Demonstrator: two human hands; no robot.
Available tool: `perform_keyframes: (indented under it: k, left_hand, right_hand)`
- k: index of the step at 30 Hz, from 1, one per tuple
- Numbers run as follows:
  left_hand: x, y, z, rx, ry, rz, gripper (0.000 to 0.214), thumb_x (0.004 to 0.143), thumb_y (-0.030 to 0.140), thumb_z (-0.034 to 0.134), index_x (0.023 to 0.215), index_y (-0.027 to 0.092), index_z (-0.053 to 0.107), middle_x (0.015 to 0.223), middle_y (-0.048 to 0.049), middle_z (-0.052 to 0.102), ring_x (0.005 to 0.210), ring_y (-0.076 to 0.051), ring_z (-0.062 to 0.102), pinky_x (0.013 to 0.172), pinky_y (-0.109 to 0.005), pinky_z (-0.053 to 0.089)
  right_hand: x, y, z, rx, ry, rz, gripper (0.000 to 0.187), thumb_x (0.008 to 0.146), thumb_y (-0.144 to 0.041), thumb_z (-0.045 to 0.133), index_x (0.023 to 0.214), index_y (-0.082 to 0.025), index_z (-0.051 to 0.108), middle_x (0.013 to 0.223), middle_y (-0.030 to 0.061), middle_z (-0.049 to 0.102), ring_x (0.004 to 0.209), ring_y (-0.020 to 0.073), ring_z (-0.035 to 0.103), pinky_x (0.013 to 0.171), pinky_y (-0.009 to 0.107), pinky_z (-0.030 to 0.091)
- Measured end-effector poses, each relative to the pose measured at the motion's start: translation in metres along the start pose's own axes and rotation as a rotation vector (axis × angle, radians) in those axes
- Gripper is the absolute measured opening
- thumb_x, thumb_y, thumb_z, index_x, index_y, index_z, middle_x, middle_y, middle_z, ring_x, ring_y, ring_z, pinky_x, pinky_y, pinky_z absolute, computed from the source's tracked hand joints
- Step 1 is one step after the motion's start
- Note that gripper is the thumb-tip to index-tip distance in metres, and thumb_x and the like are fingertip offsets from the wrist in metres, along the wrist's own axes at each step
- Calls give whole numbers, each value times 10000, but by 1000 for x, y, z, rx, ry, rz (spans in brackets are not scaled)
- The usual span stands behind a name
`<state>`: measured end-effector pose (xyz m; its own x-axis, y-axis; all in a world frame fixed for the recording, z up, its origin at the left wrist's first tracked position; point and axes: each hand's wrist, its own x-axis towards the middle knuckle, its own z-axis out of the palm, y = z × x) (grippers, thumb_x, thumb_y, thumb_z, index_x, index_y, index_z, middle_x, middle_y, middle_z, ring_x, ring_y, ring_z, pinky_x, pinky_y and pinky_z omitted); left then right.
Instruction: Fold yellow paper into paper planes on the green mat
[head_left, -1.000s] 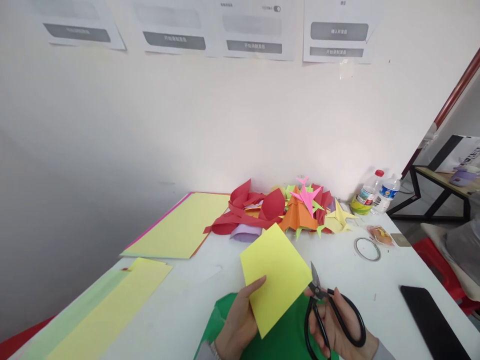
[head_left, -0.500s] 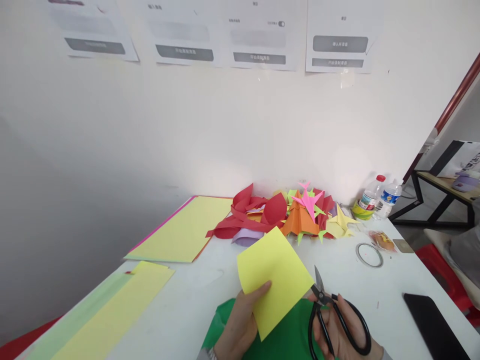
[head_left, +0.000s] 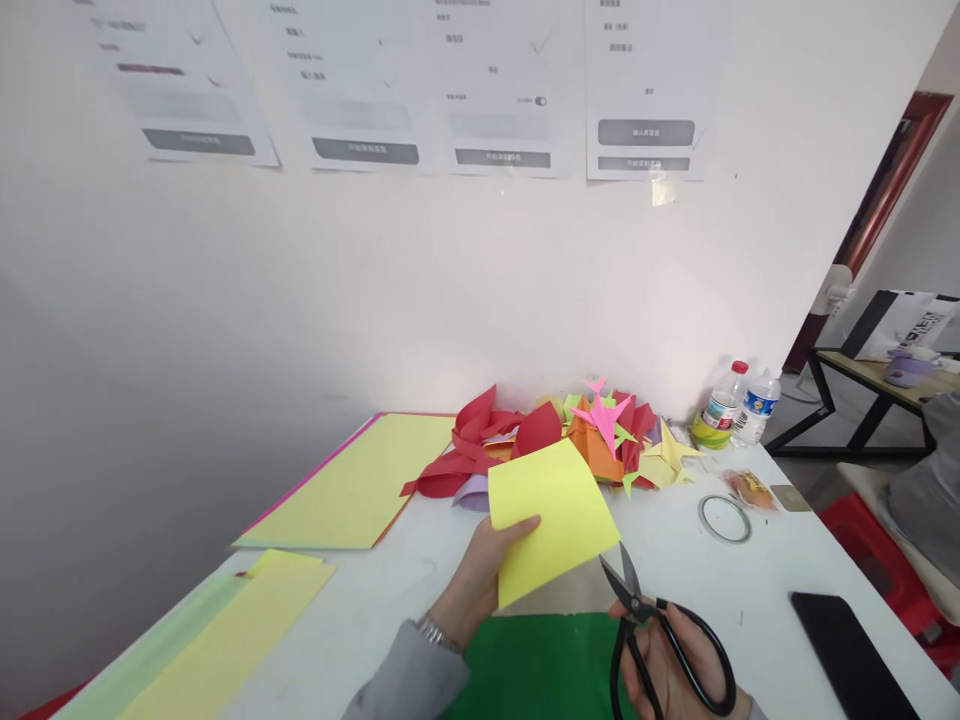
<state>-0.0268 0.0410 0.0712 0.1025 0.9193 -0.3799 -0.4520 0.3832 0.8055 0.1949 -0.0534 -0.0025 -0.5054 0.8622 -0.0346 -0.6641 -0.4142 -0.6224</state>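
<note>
Raised over the table, a yellow sheet of paper (head_left: 559, 520) curves slightly, pinched along its left side by my left hand (head_left: 480, 570) with the thumb on top. My right hand (head_left: 667, 665) grips black-handled scissors (head_left: 636, 608), fingers in the loops. The blades are apart and point up and left, close to the sheet's lower right corner; I cannot tell whether they touch it. Below both hands lies a green sheet (head_left: 551, 665) at the table's front edge.
Folded paper pieces, red (head_left: 469, 440), orange and pink, pile against the wall. Large yellow sheets (head_left: 352, 480) and paper strips (head_left: 247, 620) lie left. On the right are two bottles (head_left: 720, 405), a tape ring (head_left: 725, 519), a wrapped snack (head_left: 750, 490) and a black phone-like slab (head_left: 851, 650).
The yellow sheet has turned and lifted slightly with my left hand, whose forearm now shows more. The scissors have shifted a little left, blades spread wider. The view has tilted upward.
</note>
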Motion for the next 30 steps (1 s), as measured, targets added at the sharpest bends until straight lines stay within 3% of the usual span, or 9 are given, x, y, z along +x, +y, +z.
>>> perform_keyframes:
  k: [5, 20, 30]
  left_hand:
    - [21, 19, 19, 8, -4, -8, 482, 754, 28, 649, 1226, 63, 558, 984, -181, 746, 859, -309, 729, 748, -401, 612]
    - [11, 8, 21, 47, -126, 78, 537, 666, 58, 760, 1175, 94, 592, 1073, -197, 720, 903, -334, 715, 750, -432, 607]
    - [18, 2, 22, 2, -21, 83, 550, 702, 32, 688, 1231, 104, 554, 1031, -176, 736, 870, -311, 724, 747, -414, 599]
  right_hand:
    - [1, -2, -9, 7, -53, -8, 627, 843, -625, 543, 1186, -105, 612, 661, 88, 695, 432, 134, 584, 358, 186, 332]
    - [-2, -6, -4, 2, -68, 1, 610, 847, -612, 542, 1206, -123, 600, 661, 80, 681, 435, 131, 567, 353, 184, 342]
    - [-1, -3, -16, 25, -81, -11, 572, 901, -571, 485, 1250, -127, 575, 705, 94, 687, 469, 146, 599, 361, 188, 378]
